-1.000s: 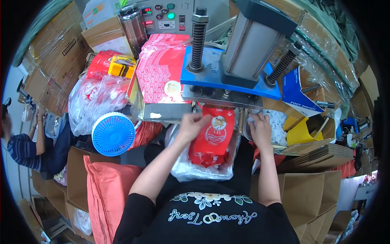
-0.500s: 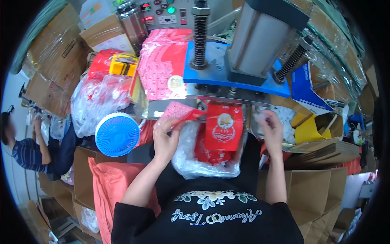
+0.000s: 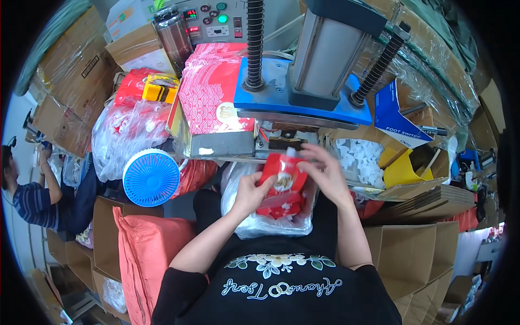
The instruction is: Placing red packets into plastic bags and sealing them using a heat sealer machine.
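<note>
At the near edge is the person's black shirt (image 3: 281, 309), printed with flowers, with a salmon-coloured bag (image 3: 143, 260) to its left and open cardboard boxes (image 3: 406, 254) to its right. Ahead of the shirt, at the lap, sits a container lined with clear plastic (image 3: 238, 225), holding a heap of red pouches (image 3: 281, 210). One red pouch (image 3: 284, 187) is held up above this heap, with a pale spout (image 3: 291, 152) at its top. The left hand (image 3: 250, 192) grips the pouch by its left side, thumb on the face. The right hand (image 3: 327, 176) is at the upper right edge of the pouch, fingers spread near the spout; whether it pinches the pouch cannot be told. A blue fan (image 3: 151, 177) stands well to the left. Right of the hands lies a tray of small white pieces (image 3: 360, 162), next to a yellow container (image 3: 403, 176). Beyond the hands stands a press with a blue plate (image 3: 281, 100); left of it lie flat red-and-white patterned pouches (image 3: 206, 89). Furthest back is a grey control panel (image 3: 244, 13), one green button lit.
</note>
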Demonstrator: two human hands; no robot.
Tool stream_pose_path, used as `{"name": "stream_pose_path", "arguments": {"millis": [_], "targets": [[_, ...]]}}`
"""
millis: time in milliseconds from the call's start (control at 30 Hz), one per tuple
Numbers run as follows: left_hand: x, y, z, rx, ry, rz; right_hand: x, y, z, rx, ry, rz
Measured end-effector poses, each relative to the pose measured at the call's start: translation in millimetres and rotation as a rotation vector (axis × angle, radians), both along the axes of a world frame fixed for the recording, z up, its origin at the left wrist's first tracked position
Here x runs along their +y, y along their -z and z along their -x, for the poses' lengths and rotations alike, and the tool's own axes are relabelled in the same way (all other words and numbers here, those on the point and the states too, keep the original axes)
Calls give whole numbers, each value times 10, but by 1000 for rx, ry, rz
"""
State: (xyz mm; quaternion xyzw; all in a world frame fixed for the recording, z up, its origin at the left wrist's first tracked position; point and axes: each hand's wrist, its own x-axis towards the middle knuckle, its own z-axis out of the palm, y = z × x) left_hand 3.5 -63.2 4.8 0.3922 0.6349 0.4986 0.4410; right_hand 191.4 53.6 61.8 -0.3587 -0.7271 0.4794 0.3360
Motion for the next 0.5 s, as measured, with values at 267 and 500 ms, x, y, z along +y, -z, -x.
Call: {"name": "stream_pose_path", "arguments": {"millis": [267, 500], "targets": [[557, 12, -111, -652, -143, -15, 373, 155, -775, -715, 395, -469], [686, -70, 521, -279, -60, -58, 425, 568, -765, -643, 431, -563]]}}
